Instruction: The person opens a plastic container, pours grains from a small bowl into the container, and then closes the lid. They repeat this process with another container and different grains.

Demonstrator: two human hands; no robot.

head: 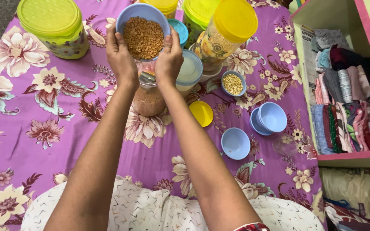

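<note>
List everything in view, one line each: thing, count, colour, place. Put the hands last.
bowl of brown grains: 1, blue, held up at top centre
clear jar: 1, brownish contents, under that bowl
lidded containers: about 4, yellow-green and yellow lids, along top
bowl of yellow grains: 1, blue, right of centre
empty bowls: 3, blue, lower right, two of them stacked
loose lid: 1, yellow, on cloth
floral cloth: 1, purple, underneath
shelf of folded clothes: 1, pink-edged, right
left hand: on bowl's left side
right hand: on bowl's right side

Both hands, left hand (120,55) and right hand (169,57), grip a round blue plastic bowl of brown lentils (144,36) right above a clear plastic jar (148,97), yellow round lid (201,113) just beside the jar.
</note>
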